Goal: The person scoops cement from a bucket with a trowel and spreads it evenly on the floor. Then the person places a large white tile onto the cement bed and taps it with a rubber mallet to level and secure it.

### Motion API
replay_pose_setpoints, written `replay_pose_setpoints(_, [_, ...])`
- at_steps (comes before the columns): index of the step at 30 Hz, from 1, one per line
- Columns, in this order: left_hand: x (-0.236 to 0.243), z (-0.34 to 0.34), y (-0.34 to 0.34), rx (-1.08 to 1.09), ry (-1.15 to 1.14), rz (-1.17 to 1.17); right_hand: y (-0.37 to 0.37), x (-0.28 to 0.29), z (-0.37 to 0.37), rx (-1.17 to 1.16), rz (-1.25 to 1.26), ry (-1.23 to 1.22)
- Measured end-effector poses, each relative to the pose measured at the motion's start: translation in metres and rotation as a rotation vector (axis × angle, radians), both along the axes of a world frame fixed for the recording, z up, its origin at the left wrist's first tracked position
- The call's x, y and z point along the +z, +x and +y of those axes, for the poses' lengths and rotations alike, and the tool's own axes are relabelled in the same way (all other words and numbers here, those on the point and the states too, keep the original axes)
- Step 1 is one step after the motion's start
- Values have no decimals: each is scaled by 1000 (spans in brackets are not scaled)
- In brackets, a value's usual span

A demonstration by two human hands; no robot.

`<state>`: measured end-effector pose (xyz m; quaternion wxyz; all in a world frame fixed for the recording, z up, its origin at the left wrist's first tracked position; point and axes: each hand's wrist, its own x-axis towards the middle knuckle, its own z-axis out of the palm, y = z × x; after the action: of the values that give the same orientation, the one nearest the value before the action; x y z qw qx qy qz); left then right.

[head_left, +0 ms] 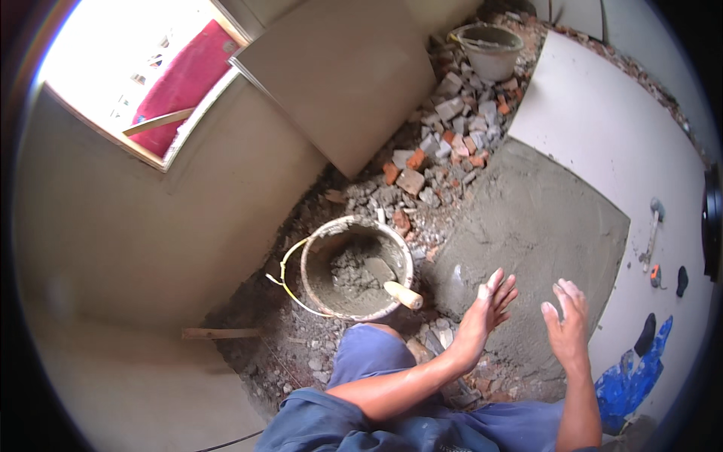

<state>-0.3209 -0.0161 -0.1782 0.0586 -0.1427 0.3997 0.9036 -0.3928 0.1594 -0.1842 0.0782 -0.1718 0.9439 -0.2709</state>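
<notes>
Both of my hands are raised over a bed of wet grey mortar [538, 203] spread on the floor. My left hand [482, 313] is empty, its fingers stretched out. Across from it, my right hand [568, 320] is also empty, with thumb and fingers apart. White dust or mortar marks the fingertips. To the left of my hands stands a bucket [303, 264] partly filled with mortar. A trowel [404, 295] rests in it, its pale wooden handle leaning over the rim and its blade partly in the mortar.
Large pale tiles [610, 113] lie beyond and right of the mortar. On them are a hammer [654, 226], a tape measure [656, 276] and a blue plastic sheet [629, 380]. Brick rubble [452, 139], a second bucket [491, 56] and a leaning panel [339, 83] are farther back.
</notes>
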Motion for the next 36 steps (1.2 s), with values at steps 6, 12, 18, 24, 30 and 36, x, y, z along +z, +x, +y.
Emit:
replay_pose_setpoints(6, [18, 1, 37, -172, -620, 330, 22, -23, 70, 3, -77, 93])
replay_pose_setpoints(12, [26, 8, 51, -180, -618, -30, 79, -52, 63, -33, -332, 132])
replay_pose_setpoints(18, [-8, -4, 133, -24, -627, -562, 187, 53, 71, -266, -382, 111])
replay_pose_setpoints(24, [-35, -139, 222, 215, -849, -903, 282, 193, 55, -440, -452, 370])
replay_pose_setpoints(30, [-69, -334, 181, 296, -793, -1198, 348, 202, 10, -597, -475, 379])
replay_pose_setpoints(36, [-40, -344, 135, 706, -534, -946, 373, 160, -36, -566, -617, 356])
